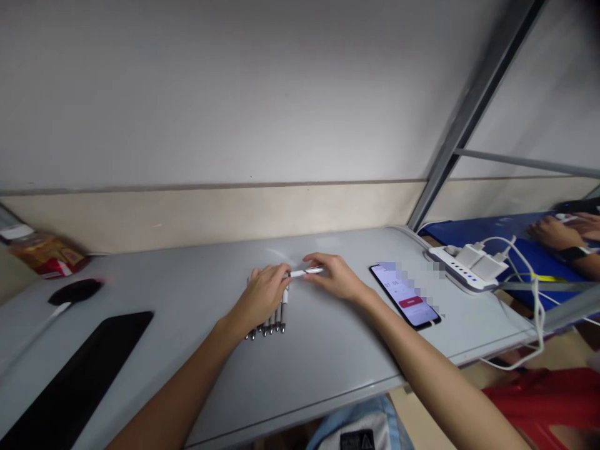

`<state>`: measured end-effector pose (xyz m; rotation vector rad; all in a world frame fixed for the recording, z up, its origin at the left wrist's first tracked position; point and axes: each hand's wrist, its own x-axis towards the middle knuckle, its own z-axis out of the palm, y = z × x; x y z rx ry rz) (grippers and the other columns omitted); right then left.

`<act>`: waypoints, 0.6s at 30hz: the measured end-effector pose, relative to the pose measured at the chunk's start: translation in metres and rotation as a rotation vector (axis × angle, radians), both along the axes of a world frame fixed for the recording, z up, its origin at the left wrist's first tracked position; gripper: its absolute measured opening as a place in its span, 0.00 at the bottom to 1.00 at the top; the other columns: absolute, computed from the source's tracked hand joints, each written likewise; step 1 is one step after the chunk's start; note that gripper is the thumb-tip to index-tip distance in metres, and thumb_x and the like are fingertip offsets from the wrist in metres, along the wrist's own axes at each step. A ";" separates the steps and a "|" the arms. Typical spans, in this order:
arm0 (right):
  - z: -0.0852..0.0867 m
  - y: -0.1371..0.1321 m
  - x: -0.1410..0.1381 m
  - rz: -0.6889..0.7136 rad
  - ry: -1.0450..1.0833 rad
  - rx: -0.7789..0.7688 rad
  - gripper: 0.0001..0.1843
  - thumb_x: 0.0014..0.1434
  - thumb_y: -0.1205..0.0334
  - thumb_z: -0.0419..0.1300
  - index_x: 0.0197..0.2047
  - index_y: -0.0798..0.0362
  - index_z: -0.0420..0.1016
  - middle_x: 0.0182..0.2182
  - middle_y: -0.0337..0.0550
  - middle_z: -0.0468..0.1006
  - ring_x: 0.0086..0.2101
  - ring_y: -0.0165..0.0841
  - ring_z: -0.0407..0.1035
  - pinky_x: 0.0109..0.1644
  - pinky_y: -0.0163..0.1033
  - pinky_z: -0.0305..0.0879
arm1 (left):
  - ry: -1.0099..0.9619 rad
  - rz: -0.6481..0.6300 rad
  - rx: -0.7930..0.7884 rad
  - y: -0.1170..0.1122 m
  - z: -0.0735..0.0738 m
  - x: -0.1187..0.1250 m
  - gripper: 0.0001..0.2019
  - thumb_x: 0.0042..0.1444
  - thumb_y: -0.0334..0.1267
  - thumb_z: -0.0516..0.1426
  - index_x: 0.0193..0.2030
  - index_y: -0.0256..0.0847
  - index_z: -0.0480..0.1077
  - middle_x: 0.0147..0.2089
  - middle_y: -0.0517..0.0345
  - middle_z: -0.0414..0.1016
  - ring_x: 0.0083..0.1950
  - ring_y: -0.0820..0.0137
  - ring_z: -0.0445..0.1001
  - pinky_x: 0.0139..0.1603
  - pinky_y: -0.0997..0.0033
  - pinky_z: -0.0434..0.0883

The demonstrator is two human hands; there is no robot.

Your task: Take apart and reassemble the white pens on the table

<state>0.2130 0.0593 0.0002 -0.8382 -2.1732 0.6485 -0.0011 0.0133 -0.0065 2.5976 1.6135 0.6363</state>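
White plastic shows between the fingertips at the middle of the table: a slim white pen, lying roughly level from left to right, just above the grey tabletop. The left hand pinches its left end, and the right hand has thumb and fingers closed on its right part, so both grips are clamped on the same pen.

Beneath and just to the near side of the left hand is a row of grey pens, set side by side with their metallic tips towards the near edge; the hand covers their far ends, so I cannot tell how many there are.

Right of the right hand, apart from it, a smartphone lies with its screen lit, partly pixelated. Farther right, a white power strip carries plugged-in chargers and white cables.

On the left, a flat black slab lies near, a small black device with a white cord sits beyond it, and a red and gold package stands at the far left. Past the metal post, another person's hands are over a blue surface.
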 end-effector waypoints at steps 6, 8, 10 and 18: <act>-0.005 -0.006 -0.005 -0.020 -0.143 0.104 0.09 0.57 0.72 0.57 0.40 0.53 0.74 0.36 0.45 0.75 0.35 0.33 0.67 0.40 0.36 0.59 | 0.080 0.004 0.012 -0.002 0.000 0.004 0.12 0.67 0.37 0.41 0.40 0.42 0.65 0.38 0.57 0.72 0.42 0.66 0.69 0.43 0.65 0.56; -0.006 -0.008 -0.008 -0.055 -0.161 0.143 0.11 0.55 0.73 0.57 0.41 0.53 0.73 0.37 0.44 0.74 0.33 0.31 0.66 0.38 0.35 0.59 | 0.103 0.015 0.022 -0.001 0.000 0.005 0.14 0.67 0.36 0.41 0.36 0.41 0.65 0.37 0.57 0.72 0.40 0.66 0.68 0.41 0.66 0.55; -0.007 -0.010 -0.010 -0.062 -0.175 0.162 0.11 0.56 0.70 0.58 0.44 0.53 0.72 0.39 0.45 0.73 0.34 0.31 0.66 0.39 0.35 0.60 | 0.112 0.027 0.014 -0.001 0.000 0.006 0.15 0.67 0.35 0.40 0.34 0.40 0.65 0.36 0.56 0.71 0.39 0.67 0.68 0.41 0.66 0.55; -0.013 -0.006 -0.012 0.006 -0.236 0.195 0.09 0.59 0.71 0.55 0.42 0.56 0.74 0.37 0.46 0.75 0.37 0.33 0.68 0.44 0.37 0.61 | 0.120 0.023 -0.007 -0.005 0.001 0.009 0.16 0.67 0.37 0.39 0.37 0.42 0.66 0.34 0.57 0.72 0.40 0.65 0.68 0.41 0.65 0.55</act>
